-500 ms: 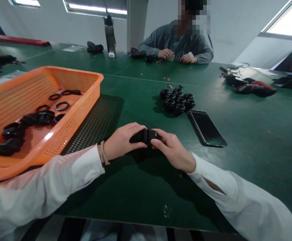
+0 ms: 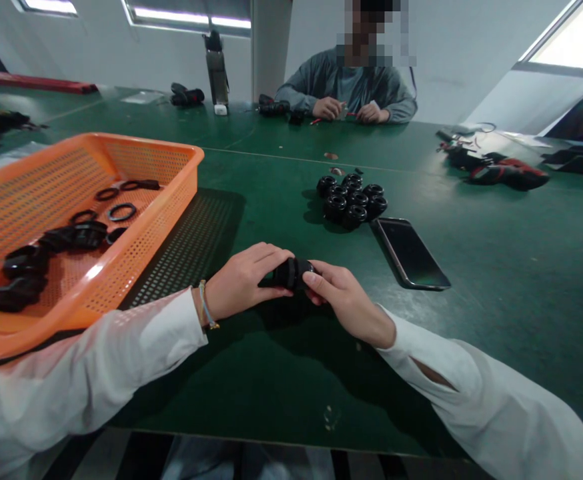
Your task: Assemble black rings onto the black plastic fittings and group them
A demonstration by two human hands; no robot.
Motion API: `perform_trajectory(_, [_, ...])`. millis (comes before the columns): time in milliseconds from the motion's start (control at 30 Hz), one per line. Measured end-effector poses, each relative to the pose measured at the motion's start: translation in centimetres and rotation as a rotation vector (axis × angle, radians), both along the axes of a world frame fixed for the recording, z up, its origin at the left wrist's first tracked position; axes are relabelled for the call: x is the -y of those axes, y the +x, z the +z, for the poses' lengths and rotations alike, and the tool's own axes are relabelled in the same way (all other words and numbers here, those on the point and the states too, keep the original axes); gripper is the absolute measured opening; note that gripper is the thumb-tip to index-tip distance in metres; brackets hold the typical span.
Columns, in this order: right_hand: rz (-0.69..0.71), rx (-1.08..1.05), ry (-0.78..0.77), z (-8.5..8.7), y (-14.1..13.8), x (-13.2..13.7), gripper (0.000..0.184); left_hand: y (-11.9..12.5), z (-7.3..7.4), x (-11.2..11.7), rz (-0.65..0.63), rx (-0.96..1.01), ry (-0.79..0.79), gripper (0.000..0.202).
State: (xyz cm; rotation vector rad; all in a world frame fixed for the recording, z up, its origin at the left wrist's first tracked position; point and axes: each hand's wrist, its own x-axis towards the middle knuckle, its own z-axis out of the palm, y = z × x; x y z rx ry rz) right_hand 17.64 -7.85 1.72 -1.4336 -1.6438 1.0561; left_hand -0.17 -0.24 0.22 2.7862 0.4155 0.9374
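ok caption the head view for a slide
Left hand and right hand hold a black part near an orange basket.

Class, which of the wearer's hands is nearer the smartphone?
Right. The right hand is left of the smartphone; the left hand is farther left, beyond the right one.

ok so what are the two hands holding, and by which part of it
A black part: the left hand grips its left portion, the right hand its right end.
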Motion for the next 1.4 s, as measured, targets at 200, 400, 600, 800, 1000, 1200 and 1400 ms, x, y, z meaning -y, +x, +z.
perform_trajectory(200, [-0.008,0.012,0.07,-0.8,0.0,0.0,0.028,-0.1,-0.1,-0.2,0.0,0.01,-0.035,0.036])
perform_trajectory(400, [-0.051,0.144,0.252,-1.4,0.5,-0.5,0.03,0.2,-0.2,-0.6,0.062,-0.019,-0.513,0.052])
perform_trajectory(600, [-0.113,0.109,0.304,-1.9,0.7,-0.6,0.043,0.5,0.4,-0.5,0.085,-0.028,-0.647,0.037])
perform_trajectory(800, [-0.157,0.003,0.385,-2.3,0.4,-0.5,0.044,0.8,0.3,0.0,0.042,-0.002,-0.81,0.045])
perform_trajectory(1000, [-0.13,-0.03,0.29,-2.0,0.2,-0.7,0.049,1.1,0.1,1.1,-0.02,0.114,-0.747,0.042])
perform_trajectory(1200, [0.078,-0.165,0.23,-1.7,0.5,-0.9,0.057,1.2,0.1,1.4,0.045,0.257,-0.599,0.038])
perform_trajectory(1400, [-0.043,0.193,0.433,-2.0,1.2,-0.9,0.049,1.0,0.1,1.3,-0.074,0.155,-1.013,0.046])
